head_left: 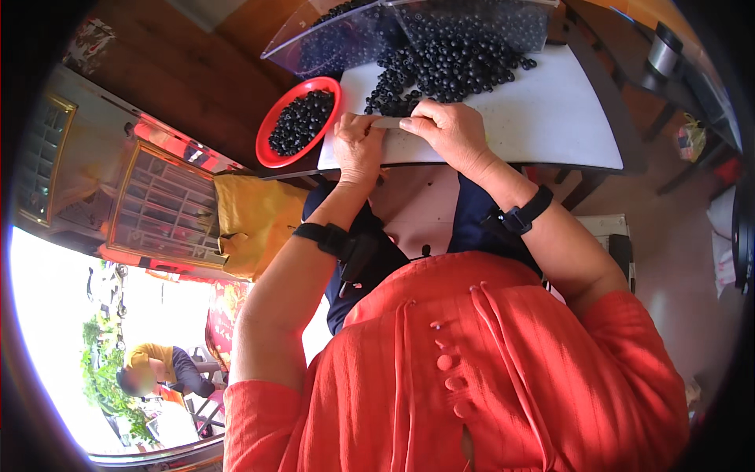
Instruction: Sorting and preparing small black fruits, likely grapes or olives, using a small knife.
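Observation:
My right hand is closed, thumb and fingers pinching a short, pale flat strip that looks like a small knife blade. The strip reaches left toward my left hand, whose fingers are curled at its other end; whatever they hold is hidden. Both hands are over the near edge of a white board. Just beyond them lies a spread pile of small, shiny black round pieces, some with a hole. Left of my left hand, a red plastic bowl holds more of these pieces.
A clear plastic bin with more black pieces lies tipped at the far side of the board. A yellow cloth hangs at the left. A dark metal cup stands far right. Another person sits outside, lower left.

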A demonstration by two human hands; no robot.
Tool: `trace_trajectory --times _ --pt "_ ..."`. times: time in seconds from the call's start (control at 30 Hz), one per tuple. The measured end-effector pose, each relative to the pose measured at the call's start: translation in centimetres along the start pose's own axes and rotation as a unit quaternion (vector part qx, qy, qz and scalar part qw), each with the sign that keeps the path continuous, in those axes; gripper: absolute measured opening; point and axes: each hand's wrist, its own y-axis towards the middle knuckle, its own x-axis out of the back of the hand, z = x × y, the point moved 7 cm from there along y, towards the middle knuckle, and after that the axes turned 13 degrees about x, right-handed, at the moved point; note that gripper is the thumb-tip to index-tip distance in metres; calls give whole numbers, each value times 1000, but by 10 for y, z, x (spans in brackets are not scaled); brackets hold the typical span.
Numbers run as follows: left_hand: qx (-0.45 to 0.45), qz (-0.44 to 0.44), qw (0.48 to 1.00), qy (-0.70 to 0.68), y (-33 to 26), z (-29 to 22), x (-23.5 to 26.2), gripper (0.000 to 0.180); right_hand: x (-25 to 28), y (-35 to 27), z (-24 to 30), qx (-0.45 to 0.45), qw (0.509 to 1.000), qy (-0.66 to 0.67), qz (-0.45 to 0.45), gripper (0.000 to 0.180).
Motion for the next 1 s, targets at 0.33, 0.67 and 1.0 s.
trace_trajectory --times 0.33,0.67,1.0 --pt "15 -37 998 -47 -7 -11 7 17 1 -1 1 -1 1000 -14 -6 27" --pt "-64 -25 997 -40 -10 -17 11 25 6 1 12 55 997 26 -39 24" --pt "-104 61 991 -51 -11 -29 15 21 9 -1 12 5 998 51 -47 22"
